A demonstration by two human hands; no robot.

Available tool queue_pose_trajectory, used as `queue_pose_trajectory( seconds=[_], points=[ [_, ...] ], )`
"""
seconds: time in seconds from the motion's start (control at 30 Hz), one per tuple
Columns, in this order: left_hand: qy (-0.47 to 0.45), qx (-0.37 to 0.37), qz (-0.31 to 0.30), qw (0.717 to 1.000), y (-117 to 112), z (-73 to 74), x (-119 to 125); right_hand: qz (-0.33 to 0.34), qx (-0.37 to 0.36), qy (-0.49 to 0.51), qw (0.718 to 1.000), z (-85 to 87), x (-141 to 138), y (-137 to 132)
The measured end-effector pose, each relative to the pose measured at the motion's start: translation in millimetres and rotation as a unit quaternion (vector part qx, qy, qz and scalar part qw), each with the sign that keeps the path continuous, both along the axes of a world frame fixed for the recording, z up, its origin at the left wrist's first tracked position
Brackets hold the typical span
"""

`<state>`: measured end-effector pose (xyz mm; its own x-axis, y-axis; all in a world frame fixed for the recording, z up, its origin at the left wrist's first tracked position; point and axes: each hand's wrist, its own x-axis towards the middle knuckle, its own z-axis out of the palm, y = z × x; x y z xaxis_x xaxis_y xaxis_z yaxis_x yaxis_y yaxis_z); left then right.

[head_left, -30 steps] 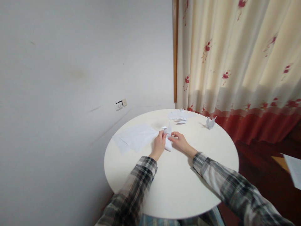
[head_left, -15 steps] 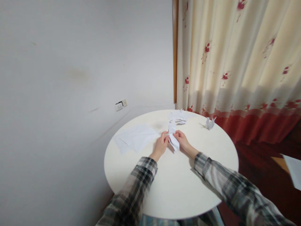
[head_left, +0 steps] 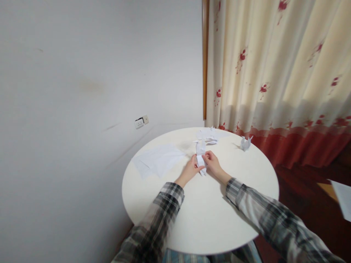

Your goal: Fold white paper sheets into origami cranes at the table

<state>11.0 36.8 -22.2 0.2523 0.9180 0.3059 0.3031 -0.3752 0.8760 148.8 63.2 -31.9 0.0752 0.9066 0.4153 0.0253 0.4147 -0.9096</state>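
Between my hands, just above the round white table (head_left: 203,219), is a narrow folded piece of white paper (head_left: 201,148). My left hand (head_left: 191,168) grips its left edge, with the thumb lying across the lower part. My right hand (head_left: 213,163) pinches the right edge at mid-height. Pointed paper ends stick out below the left thumb and above the hands. Some of the folds are hidden behind my fingers.
White paper sheets (head_left: 157,160) lie at the table's left. Folded paper pieces (head_left: 211,140) sit at the far side on more paper. A folded paper figure (head_left: 246,143) stands at the right edge. A wall with a socket (head_left: 139,123) and a curtain (head_left: 255,73) lie beyond.
My left thumb has moved down and right across the lower part of the folded paper. The paper now looks narrower and straighter. My right hand has hardly moved.
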Motion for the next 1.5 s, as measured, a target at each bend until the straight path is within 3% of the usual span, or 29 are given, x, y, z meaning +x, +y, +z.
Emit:
queue_pose_trajectory(
  seconds=[0.13,0.3,0.43,0.63,0.8,1.3,1.5],
  points=[
    [0.016,0.02,0.02,0.999,-1.3,3.3,-1.2,0.037,-0.032,0.01,0.999,-0.3,-0.9,-0.3],
    [-0.019,0.124,0.122,0.985,-0.7,8.5,-3.7,0.058,-0.074,-0.009,0.996,0.6,-0.6,0.7],
    [-0.034,0.147,0.185,0.971,1.7,7.8,-7.2,0.066,-0.083,-0.015,0.994,1.8,-0.7,-0.1],
    [-0.031,0.171,0.198,0.965,1.1,10.3,-8.0,0.109,-0.097,-0.004,0.989,4.3,-1.8,-4.7],
    [-0.051,0.172,0.247,0.952,-0.4,13.9,-9.3,0.13,-0.094,-0.02,0.987,7.3,-2.0,-8.3],
    [-0.091,0.171,0.241,0.951,1.8,12.2,-12.4,0.129,-0.081,-0.122,0.981,14.0,-0.9,-14.8],
    [-0.141,0.173,0.274,0.936,4.9,11.6,-14.3,0.128,-0.073,-0.125,0.981,15.8,-0.8,-16.9]
  ],
)
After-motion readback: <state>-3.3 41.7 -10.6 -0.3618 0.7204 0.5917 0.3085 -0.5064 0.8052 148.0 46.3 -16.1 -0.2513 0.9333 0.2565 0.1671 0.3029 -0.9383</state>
